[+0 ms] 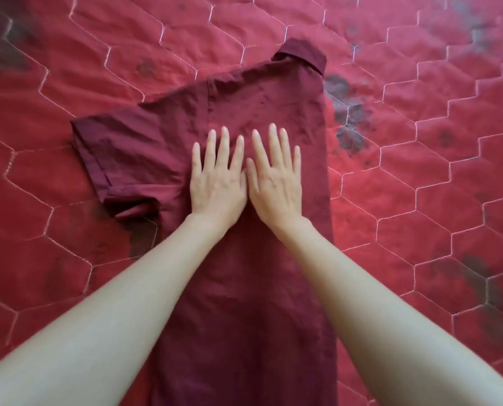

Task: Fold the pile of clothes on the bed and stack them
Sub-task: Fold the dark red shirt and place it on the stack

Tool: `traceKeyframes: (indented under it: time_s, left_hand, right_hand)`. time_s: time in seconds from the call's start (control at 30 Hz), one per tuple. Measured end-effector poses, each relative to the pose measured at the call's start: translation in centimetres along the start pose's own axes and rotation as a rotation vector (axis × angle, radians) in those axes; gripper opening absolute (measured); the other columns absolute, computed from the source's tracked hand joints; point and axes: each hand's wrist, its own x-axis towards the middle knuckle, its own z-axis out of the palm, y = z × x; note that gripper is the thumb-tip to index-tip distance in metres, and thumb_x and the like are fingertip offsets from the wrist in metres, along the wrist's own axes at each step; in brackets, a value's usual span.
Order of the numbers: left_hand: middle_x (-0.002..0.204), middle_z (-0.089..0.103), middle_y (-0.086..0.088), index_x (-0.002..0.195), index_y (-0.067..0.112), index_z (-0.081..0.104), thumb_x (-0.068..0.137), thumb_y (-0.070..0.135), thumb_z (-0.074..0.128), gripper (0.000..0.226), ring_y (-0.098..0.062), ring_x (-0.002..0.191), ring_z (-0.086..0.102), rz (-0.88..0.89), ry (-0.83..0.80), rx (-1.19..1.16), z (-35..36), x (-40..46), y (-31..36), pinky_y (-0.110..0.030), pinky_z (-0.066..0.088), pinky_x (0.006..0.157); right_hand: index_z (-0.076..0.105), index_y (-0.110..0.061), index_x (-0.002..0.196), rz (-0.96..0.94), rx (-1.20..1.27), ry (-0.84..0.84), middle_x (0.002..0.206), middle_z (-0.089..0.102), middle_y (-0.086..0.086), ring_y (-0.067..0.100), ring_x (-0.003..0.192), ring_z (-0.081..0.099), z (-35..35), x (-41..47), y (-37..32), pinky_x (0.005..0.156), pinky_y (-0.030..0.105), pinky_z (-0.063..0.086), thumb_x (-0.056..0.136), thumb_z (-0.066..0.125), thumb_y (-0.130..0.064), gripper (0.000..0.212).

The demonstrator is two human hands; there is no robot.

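Left hand [218, 183], right hand [275, 183] flat on maroon shirt [244, 288]; red quilt [420, 200] beneath.

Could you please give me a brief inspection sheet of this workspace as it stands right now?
Surface: red quilted bedspread with hexagon stitching and dark blotches.
Job's things: one maroon collared shirt lying flat, folded lengthwise, sleeve out to the left; no pile or stack in view.
Clutter: nothing seen.
Grippers: left hand and right hand press flat on the shirt, side by side, fingers straight.
Cables: nothing seen.
Surroundings: only bedspread visible.
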Motion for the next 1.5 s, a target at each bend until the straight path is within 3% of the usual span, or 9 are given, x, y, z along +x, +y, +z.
traceKeyframes:
  time_s: [0.1, 0.23, 0.53, 0.7, 0.9, 1.0, 1.13, 1.33, 1.5]
  left_hand:
    - [0.163, 0.001, -0.008, 0.155, 0.023, 0.004, 0.100, 0.039, 0.019, 0.059, -0.024, 0.149, -0.001, -0.009, -0.044, 0.058, 1.1, 3.1, -1.6, -0.053, -0.001, 0.118]
    - [0.163, 0.005, -0.004, 0.154, 0.026, 0.011, 0.097, 0.054, 0.022, 0.065, -0.025, 0.149, 0.004, -0.005, -0.011, 0.045, 1.5, 2.7, -5.5, -0.055, 0.003, 0.116]
    - [0.163, 0.004, -0.004, 0.154, 0.026, 0.014, 0.101, 0.044, 0.025, 0.057, -0.022, 0.149, 0.000, -0.167, -0.029, 0.030, -0.6, -2.1, -19.0, -0.054, 0.002, 0.117]
    - [0.162, 0.006, -0.005, 0.153, 0.023, 0.020, 0.100, 0.045, 0.036, 0.060, -0.020, 0.149, 0.001, -0.147, -0.008, -0.111, -1.8, -2.0, -21.0, -0.043, 0.001, 0.120]
    - [0.145, 0.039, -0.009, 0.147, 0.014, 0.035, 0.088, 0.049, 0.061, 0.074, -0.030, 0.133, 0.032, -0.261, 0.068, -0.154, -4.2, 0.0, -21.7, -0.044, 0.026, 0.108]
    - [0.132, 0.046, -0.013, 0.135, 0.017, 0.048, 0.080, 0.050, 0.070, 0.068, -0.033, 0.124, 0.038, -0.294, 0.005, -0.144, -5.5, 1.7, -21.8, -0.043, 0.030, 0.103]
    - [0.129, 0.048, -0.014, 0.128, 0.017, 0.049, 0.075, 0.045, 0.077, 0.066, -0.035, 0.124, 0.040, -0.368, -0.069, -0.214, -6.1, 2.8, -21.6, -0.041, 0.034, 0.101]
    - [0.107, 0.064, -0.010, 0.098, 0.020, 0.062, 0.076, 0.038, 0.078, 0.033, -0.033, 0.109, 0.056, -0.485, -0.044, -0.335, -6.1, 2.7, -21.2, -0.035, 0.042, 0.080]
    - [0.081, 0.059, -0.006, 0.079, 0.017, 0.062, 0.078, 0.031, 0.074, 0.019, -0.028, 0.081, 0.055, -0.493, -0.045, -0.392, -7.5, 2.0, -21.1, -0.031, 0.040, 0.067]
  right_hand:
    - [0.018, -0.028, 0.153, -0.032, -0.079, -0.077, 0.162, 0.008, 0.005, 0.020, 0.150, 0.004, 1.8, 2.9, -0.4, 0.120, 0.046, 0.004, 0.104, 0.024, -0.040, 0.051]
    - [0.019, -0.029, 0.153, 0.205, -0.082, 0.006, 0.162, 0.011, 0.003, 0.019, 0.149, 0.007, 3.3, 2.3, 1.5, 0.120, 0.043, 0.003, 0.103, 0.023, -0.041, 0.052]
    - [0.015, -0.021, 0.154, 0.325, -0.060, -0.053, 0.162, 0.007, 0.007, 0.022, 0.149, 0.001, 2.0, 1.9, -1.4, 0.119, 0.052, 0.003, 0.103, 0.027, -0.037, 0.055]
    - [0.038, -0.014, 0.147, -0.134, 0.232, -0.034, 0.154, 0.034, 0.006, 0.022, 0.147, 0.019, 0.9, -0.1, -10.6, 0.120, 0.047, 0.008, 0.096, 0.048, -0.041, 0.059]
    - [0.036, -0.014, 0.147, -0.373, 0.066, -0.318, 0.156, 0.029, 0.008, 0.026, 0.146, 0.020, 2.6, -3.0, -17.0, 0.118, 0.044, 0.012, 0.082, 0.060, -0.051, 0.078]
    - [0.060, -0.011, 0.123, -0.441, 0.020, -0.172, 0.124, 0.060, 0.007, 0.030, 0.120, 0.051, 2.4, -3.8, -17.8, 0.101, 0.040, 0.036, 0.078, 0.055, -0.023, 0.047]
    - [0.069, -0.015, 0.088, -0.479, 0.036, 0.056, 0.086, 0.065, 0.001, 0.026, 0.081, 0.061, 2.5, -5.1, -16.8, 0.072, 0.037, 0.046, 0.074, 0.059, -0.010, 0.018]
    - [0.072, -0.015, 0.084, -0.494, 0.050, 0.264, 0.075, 0.066, -0.003, 0.020, 0.073, 0.065, 3.0, -6.6, -15.3, 0.065, 0.031, 0.053, 0.075, 0.067, -0.004, 0.016]
    - [0.058, -0.017, 0.058, -0.380, -0.016, 0.274, 0.057, 0.053, -0.002, 0.020, 0.052, 0.052, 2.0, -4.7, -17.5, 0.044, 0.029, 0.040, 0.060, 0.076, -0.011, 0.019]
